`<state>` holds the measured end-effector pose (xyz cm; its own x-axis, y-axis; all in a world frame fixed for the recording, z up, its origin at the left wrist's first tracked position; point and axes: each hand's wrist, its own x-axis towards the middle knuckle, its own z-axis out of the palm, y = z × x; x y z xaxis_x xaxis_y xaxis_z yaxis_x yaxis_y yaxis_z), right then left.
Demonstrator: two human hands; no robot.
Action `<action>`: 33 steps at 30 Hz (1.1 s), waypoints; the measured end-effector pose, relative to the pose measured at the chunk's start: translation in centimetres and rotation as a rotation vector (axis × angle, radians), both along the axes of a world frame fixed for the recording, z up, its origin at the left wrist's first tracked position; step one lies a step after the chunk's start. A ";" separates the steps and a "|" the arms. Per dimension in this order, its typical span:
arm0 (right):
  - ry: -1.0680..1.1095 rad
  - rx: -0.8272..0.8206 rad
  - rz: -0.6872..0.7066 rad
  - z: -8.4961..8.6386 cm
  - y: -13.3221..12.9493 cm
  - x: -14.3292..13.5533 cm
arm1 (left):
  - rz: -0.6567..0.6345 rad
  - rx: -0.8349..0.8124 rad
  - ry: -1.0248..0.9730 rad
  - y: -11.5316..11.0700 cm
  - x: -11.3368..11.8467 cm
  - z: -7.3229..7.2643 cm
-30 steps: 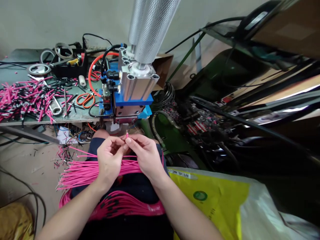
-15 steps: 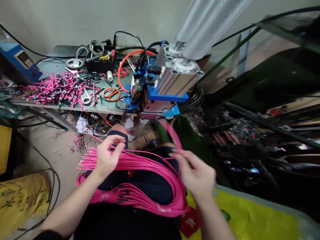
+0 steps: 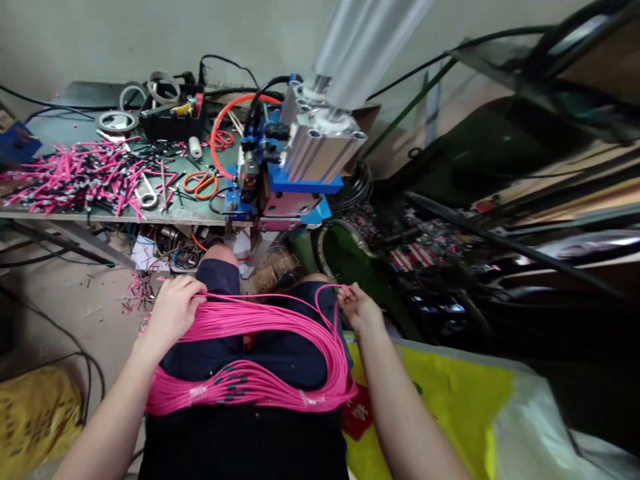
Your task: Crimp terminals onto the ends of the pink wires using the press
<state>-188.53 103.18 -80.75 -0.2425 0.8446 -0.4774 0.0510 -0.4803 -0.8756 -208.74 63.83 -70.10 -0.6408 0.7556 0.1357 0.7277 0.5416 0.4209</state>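
Observation:
A large looped bundle of pink cables [image 3: 280,320] lies across my lap, with short black sleeves on its lower strands and clear ties around it. My left hand [image 3: 177,303] rests over the bundle's upper left end, its fingers closed on a pink cable. At the bundle's upper right, my right hand [image 3: 354,301] pinches a thin pink cable that curves up from the loop. One loose strand runs above the bundle between the two hands. The cable ends beneath my left hand are mostly hidden.
Ahead, a workbench [image 3: 195,212] holds a heap of pink and black offcuts [image 3: 85,177], orange scissors [image 3: 200,185], tape rolls [image 3: 117,121] and a black tool box [image 3: 173,125]. A metal press [image 3: 320,147] stands at its right end. Yellow sacking [image 3: 440,393] lies at right.
My right hand has moved up and left, and the blurred pink strands above it are gone from there. My left hand has closed over the cables. The view has shifted right.

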 end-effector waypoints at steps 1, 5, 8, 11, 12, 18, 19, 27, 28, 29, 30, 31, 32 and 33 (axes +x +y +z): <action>0.018 0.021 -0.023 -0.1 0.2 -0.2 | -0.020 -0.027 0.029 -0.1 -0.1 0.1; 0.054 0.113 -0.045 0.2 0.5 -0.7 | -0.076 -0.074 0.167 -0.1 -0.2 0.2; 0.010 0.185 0.006 1.0 -0.1 -1.0 | -0.070 -0.042 0.255 0.2 -0.1 0.2; -0.019 0.303 0.091 2.9 -2.6 -1.6 | -0.042 0.047 0.327 0.5 0.1 0.2; -0.013 0.349 0.165 3.8 -4.0 -2.0 | -0.031 0.097 0.354 0.7 0.2 0.3; 0.132 0.852 1.048 9.9 -13.7 -6.6 | -0.048 0.417 0.530 2.1 0.6 1.3; 0.168 0.874 1.119 10.5 -14.8 -7.7 | -0.059 0.444 0.549 2.3 0.6 1.5; 0.108 0.908 1.050 11.4 -16.4 -12.0 | 0.200 0.557 0.588 0.3 1.5 0.7; 0.083 0.892 0.996 11.6 -16.2 -11.9 | 0.252 0.538 0.537 -0.2 1.7 0.4; 0.074 0.853 0.954 11.8 -16.1 -11.6 | 0.291 0.502 0.444 -0.5 1.9 0.2; 0.078 0.798 0.926 12.1 -16.1 -11.2 | 0.322 0.468 0.318 -0.7 2.0 0.1; 0.091 0.735 0.910 12.5 -16.2 -10.8 | 0.348 0.448 0.179 -0.8 2.1 0.1; 0.110 0.672 0.901 12.8 -16.4 -10.4 | 0.367 0.457 0.050 -0.6 2.2 0.4; 0.133 0.614 0.901 13.1 -16.7 -10.0 | 0.385 0.496 -0.059 -0.3 2.3 0.7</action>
<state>-198.56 86.52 -67.65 -0.9081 0.4169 0.0395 0.0519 0.2057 -0.9772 -206.44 63.57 -69.38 -0.8713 0.3255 0.3672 0.4876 0.4902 0.7225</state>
